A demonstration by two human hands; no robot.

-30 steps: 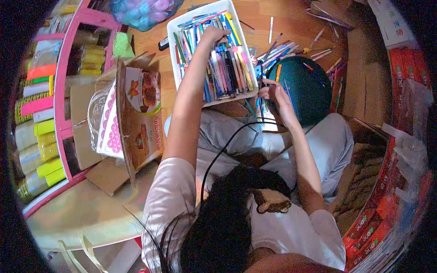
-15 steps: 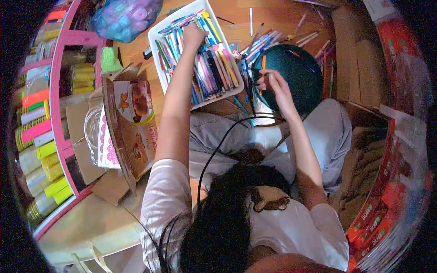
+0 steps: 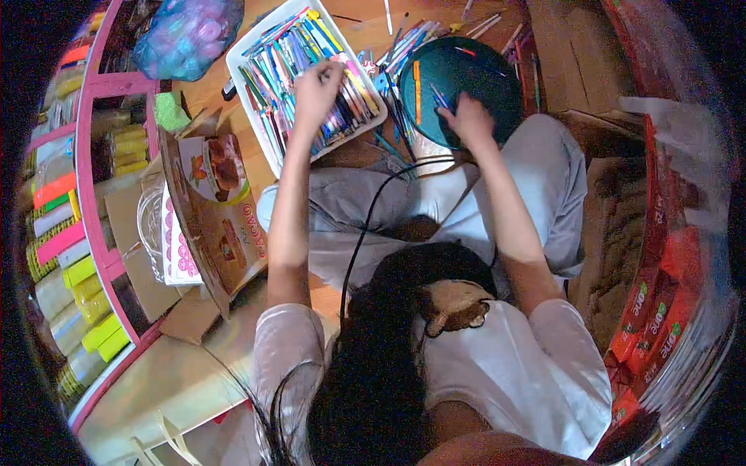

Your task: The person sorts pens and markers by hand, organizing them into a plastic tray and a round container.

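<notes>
My left hand [image 3: 317,95] is over a white plastic basket [image 3: 268,155] packed with pens [image 3: 299,48]. Its fingers are curled together above the pens, and I cannot make out what is between them. Over a dark green round surface [image 3: 489,66] my right hand [image 3: 469,123] has thumb and fingers closed around a thin blue pen [image 3: 440,99], its end pointing up and left. To the left of that hand, an orange pen [image 3: 417,92] lies along the green surface's left side. A small red item [image 3: 465,51] rests near its far edge.
Loose pens [image 3: 416,40] lie on the wooden floor between the basket and the green surface. A bag of purple balls [image 3: 190,35] sits at the far left. Cardboard [image 3: 225,194] and a pink shelf [image 3: 93,155] stand on the left. A black cable [image 3: 371,210] crosses my lap.
My left hand has drawn back from the basket's far end toward its middle. My right hand has moved off the orange pen and now holds a blue one. The whole view has shifted.
</notes>
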